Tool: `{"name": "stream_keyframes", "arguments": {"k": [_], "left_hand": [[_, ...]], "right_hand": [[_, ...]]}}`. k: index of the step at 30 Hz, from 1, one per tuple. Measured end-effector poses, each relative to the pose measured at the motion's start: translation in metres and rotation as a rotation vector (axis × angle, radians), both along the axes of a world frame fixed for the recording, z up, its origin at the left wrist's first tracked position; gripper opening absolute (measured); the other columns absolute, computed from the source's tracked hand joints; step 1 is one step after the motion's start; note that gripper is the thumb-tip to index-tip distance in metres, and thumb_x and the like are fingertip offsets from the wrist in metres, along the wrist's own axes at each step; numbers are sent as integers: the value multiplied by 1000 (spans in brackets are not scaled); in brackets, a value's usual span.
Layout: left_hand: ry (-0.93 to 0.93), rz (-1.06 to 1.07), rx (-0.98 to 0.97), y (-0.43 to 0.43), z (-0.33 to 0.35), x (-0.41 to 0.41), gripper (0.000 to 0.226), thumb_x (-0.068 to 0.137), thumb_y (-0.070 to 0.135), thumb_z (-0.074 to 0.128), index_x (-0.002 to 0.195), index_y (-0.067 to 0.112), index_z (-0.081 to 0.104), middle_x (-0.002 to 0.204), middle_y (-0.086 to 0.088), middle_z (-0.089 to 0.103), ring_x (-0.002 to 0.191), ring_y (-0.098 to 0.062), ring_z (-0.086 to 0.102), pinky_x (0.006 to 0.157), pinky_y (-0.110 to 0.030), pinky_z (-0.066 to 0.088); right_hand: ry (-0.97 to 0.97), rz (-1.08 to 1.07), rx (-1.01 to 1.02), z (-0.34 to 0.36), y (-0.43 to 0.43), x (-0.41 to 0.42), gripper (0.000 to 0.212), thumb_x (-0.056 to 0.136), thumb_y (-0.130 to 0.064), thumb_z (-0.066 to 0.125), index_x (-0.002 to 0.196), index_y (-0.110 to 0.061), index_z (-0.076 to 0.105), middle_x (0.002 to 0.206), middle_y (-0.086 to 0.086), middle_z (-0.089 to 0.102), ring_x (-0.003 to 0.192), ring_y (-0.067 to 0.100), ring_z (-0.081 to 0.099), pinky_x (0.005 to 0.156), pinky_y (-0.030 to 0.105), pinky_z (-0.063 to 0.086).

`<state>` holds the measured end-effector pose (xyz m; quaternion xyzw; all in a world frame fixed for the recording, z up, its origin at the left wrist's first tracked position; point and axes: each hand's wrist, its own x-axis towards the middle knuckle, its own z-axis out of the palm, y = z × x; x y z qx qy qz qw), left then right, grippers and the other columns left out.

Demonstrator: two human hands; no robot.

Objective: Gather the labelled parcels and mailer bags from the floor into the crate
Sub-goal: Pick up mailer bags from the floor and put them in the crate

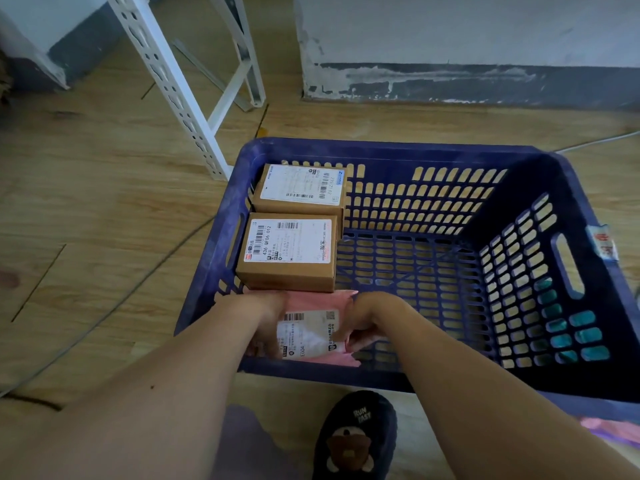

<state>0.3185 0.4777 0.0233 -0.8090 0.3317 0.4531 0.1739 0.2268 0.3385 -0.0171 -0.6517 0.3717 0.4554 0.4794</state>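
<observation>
Pink mailer bag inside crate, fingers of left hand and right hand gripping its side edges

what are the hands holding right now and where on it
The pink mailer bag, low inside the crate: the left hand holds its left edge, the right hand grips its right edge.

One wide-angle view looks from the person's head, forward and steeply down. It sits close over the crate on the floor, facing the far wall.
</observation>
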Motion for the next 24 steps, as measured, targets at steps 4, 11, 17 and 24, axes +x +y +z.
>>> {"name": "stream_keyframes", "arguments": {"k": [4,11,17,24], "left_hand": [[-11,-69,9,-6,-1,1,69,64,27,84,119,20,42,120,-1,54,108,-23,57,90,-38,51],[54,-64,72,-10,-4,5,45,68,35,81,105,19,61,102,2,63,93,-19,61,83,-33,52],[122,73,39,-1,-6,13,27,71,30,80,78,28,54,99,6,62,88,-13,59,77,-26,50],[-60,-47,26,7,-24,3,37,72,13,75,104,21,58,107,-1,63,95,-18,61,83,-31,53]], "right_hand": [[38,180,-11,6,4,-2,11,87,-14,66,93,-8,59,86,7,62,66,12,58,77,27,54],[30,375,-78,2,7,-1,24,91,-26,61,77,-8,54,112,12,65,71,15,59,77,27,52],[37,386,-24,2,9,-5,43,86,-32,67,115,-3,56,87,8,60,71,16,59,83,30,53],[-86,624,-360,7,15,-8,76,75,-52,70,133,-10,44,123,9,59,112,28,58,100,41,45]]}}
